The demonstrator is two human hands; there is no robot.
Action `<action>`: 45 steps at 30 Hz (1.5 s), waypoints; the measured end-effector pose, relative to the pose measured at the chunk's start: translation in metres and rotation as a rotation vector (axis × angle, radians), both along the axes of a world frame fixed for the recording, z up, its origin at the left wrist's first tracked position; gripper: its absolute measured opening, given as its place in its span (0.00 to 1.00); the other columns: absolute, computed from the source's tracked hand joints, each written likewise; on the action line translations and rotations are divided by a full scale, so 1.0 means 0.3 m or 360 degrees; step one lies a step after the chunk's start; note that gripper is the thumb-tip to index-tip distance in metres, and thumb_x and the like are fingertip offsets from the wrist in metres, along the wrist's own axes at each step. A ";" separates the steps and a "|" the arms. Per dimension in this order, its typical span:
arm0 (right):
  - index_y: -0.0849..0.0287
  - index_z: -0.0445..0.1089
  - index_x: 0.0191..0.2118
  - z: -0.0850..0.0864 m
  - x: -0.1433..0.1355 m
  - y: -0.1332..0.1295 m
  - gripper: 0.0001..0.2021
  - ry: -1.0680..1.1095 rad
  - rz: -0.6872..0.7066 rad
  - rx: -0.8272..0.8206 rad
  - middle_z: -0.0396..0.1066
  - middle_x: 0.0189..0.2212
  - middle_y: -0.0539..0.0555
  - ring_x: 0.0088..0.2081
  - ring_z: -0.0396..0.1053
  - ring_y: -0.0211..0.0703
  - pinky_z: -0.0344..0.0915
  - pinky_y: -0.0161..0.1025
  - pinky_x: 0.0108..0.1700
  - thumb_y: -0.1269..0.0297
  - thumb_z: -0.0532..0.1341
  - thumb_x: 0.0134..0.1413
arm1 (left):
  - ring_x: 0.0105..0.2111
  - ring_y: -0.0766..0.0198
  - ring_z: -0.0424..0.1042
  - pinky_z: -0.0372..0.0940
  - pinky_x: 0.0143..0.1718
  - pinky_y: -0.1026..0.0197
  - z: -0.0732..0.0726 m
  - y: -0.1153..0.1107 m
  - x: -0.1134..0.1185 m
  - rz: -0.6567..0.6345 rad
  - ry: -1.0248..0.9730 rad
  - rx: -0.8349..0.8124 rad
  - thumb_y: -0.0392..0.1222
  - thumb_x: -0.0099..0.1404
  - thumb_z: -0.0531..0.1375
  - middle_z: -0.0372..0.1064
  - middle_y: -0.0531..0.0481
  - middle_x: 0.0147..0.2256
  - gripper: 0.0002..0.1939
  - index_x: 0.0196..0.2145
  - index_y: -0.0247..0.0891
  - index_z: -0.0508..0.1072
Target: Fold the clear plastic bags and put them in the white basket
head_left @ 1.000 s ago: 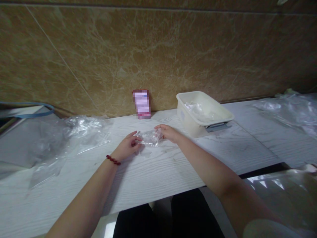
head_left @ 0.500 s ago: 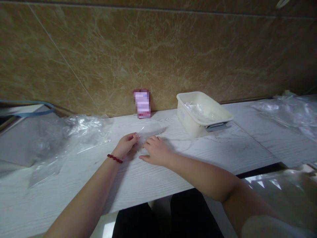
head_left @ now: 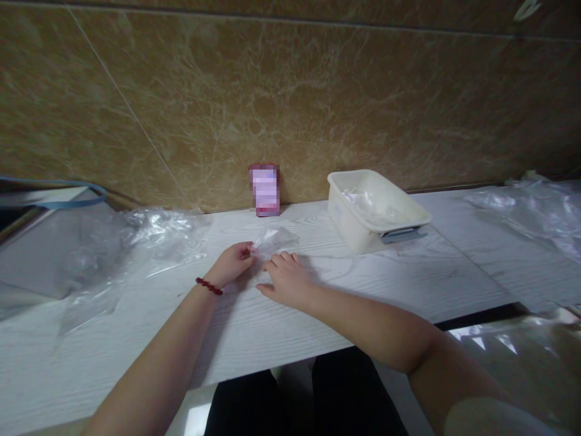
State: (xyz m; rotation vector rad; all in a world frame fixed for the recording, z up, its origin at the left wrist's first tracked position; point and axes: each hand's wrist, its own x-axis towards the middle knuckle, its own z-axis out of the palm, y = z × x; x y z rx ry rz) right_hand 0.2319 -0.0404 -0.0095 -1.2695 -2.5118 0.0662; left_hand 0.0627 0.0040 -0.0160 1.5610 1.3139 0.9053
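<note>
"What's nearest the person?"
"Dark trousers [head_left: 247, 406], just below the near edge of the table [head_left: 254, 345]."
"And the hands?"
"The right hand [head_left: 288, 281] is in the middle of the table, palm down, thumb apart from loosely bent fingers. I see nothing in its grasp; whether its fingertips touch the plastic, I can't tell."
"The left?"
"The left hand [head_left: 236, 263], with a red bracelet [head_left: 209, 286] at its wrist, pinches the left end of a small clear bag [head_left: 275, 240]. The bag lies just beyond the right hand's fingers."
"Farther off?"
"A cream tub [head_left: 347, 221] holding clear plastic [head_left: 374, 208] sits right of the bag, near the table's far edge. Crumpled plastic sheeting [head_left: 163, 233] lies to the left, against a pale box [head_left: 43, 257]."
"And at the back?"
"A phone [head_left: 267, 191], its screen blurred, stands upright at the far edge, by the brown wall [head_left: 272, 97]."
</note>
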 end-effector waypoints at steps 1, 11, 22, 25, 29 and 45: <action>0.60 0.66 0.36 0.000 -0.001 -0.003 0.19 -0.0015 -0.0005 -0.0013 0.64 0.35 0.57 0.40 0.56 0.48 0.51 0.45 0.41 0.49 0.56 0.45 | 0.34 0.61 0.65 0.59 0.39 0.63 -0.008 0.005 -0.001 0.0076 0.0076 0.0061 0.36 0.43 0.60 0.69 0.50 0.31 0.06 0.24 0.38 0.71; 0.59 0.69 0.32 -0.004 -0.003 0.002 0.11 -0.0102 -0.0017 -0.0008 0.66 0.32 0.57 0.39 0.58 0.48 0.50 0.46 0.40 0.59 0.53 0.50 | 0.29 0.65 0.64 0.58 0.30 0.65 -0.019 0.003 0.008 0.0287 -0.0039 0.0170 0.41 0.49 0.56 0.67 0.52 0.26 0.10 0.29 0.35 0.70; 0.58 0.67 0.34 0.000 0.008 0.042 0.11 0.0167 0.0071 0.0033 0.69 0.32 0.54 0.38 0.61 0.42 0.52 0.39 0.40 0.63 0.49 0.54 | 0.16 0.73 0.49 0.46 0.16 0.69 -0.052 0.024 0.021 0.0557 -0.0286 0.0069 0.39 0.48 0.52 0.49 0.59 0.14 0.08 0.16 0.38 0.56; 0.58 0.67 0.35 0.002 0.008 0.058 0.11 0.0251 0.0113 0.0014 0.69 0.31 0.54 0.39 0.62 0.41 0.52 0.38 0.41 0.62 0.49 0.55 | 0.16 0.73 0.51 0.47 0.16 0.69 -0.065 0.040 0.012 0.0626 -0.0394 -0.0024 0.39 0.46 0.52 0.50 0.59 0.15 0.07 0.16 0.37 0.56; 0.57 0.66 0.37 0.003 0.010 0.083 0.12 0.0311 0.0008 -0.0173 0.70 0.28 0.52 0.33 0.65 0.39 0.54 0.36 0.38 0.60 0.49 0.55 | 0.16 0.73 0.53 0.51 0.15 0.70 -0.062 0.044 0.018 0.0616 -0.0560 -0.0191 0.39 0.45 0.53 0.50 0.59 0.15 0.06 0.17 0.37 0.56; 0.55 0.63 0.36 -0.019 0.015 0.123 0.16 0.0106 -0.0399 -0.0441 0.69 0.30 0.51 0.33 0.66 0.41 0.56 0.34 0.29 0.50 0.55 0.45 | 0.21 0.69 0.63 0.58 0.20 0.68 -0.037 0.019 0.053 0.0436 0.0014 0.0063 0.53 0.51 0.55 0.64 0.54 0.22 0.16 0.29 0.35 0.64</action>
